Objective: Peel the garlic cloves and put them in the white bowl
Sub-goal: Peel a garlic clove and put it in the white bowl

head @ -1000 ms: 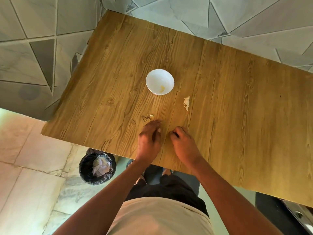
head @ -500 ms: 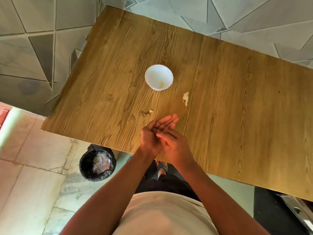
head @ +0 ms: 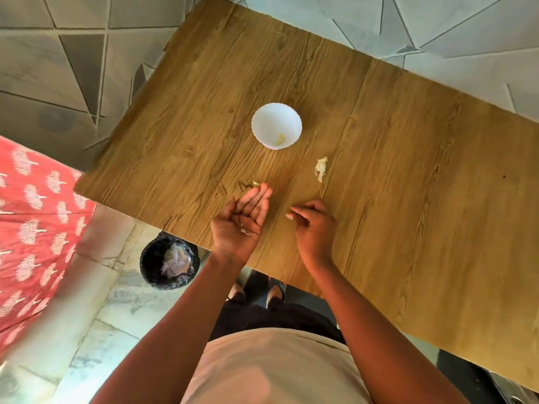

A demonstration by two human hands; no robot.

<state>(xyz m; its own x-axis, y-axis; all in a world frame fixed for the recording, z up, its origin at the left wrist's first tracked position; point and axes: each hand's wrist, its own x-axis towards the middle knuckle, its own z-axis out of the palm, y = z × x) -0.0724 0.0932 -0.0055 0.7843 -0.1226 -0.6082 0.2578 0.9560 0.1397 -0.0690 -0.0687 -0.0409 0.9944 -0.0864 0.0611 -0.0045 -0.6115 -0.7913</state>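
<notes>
Since half a second ago your hands have split apart: they were pressed together over the near edge, now the left hand [head: 240,218] lies palm up, fingers straight, with small pale skin flakes [head: 244,230] on the palm, and the right hand [head: 313,221] sits just beside it, fingers curled, tips pinched; what it pinches is too small to tell.

The wooden surface [head: 408,170] carries the white bowl [head: 276,125], well ahead of your hands, with one yellowish peeled clove [head: 281,138] in it. The garlic piece with loose papery skin [head: 320,168] lies near the bowl, ahead of your right hand. A tiny scrap [head: 254,183] sits at your left fingertips.

Likely handling: the garlic is light and firm, its skin dry, thin and tear-prone. Pinch the piece at its middle, then peel from the loose tail end.
</notes>
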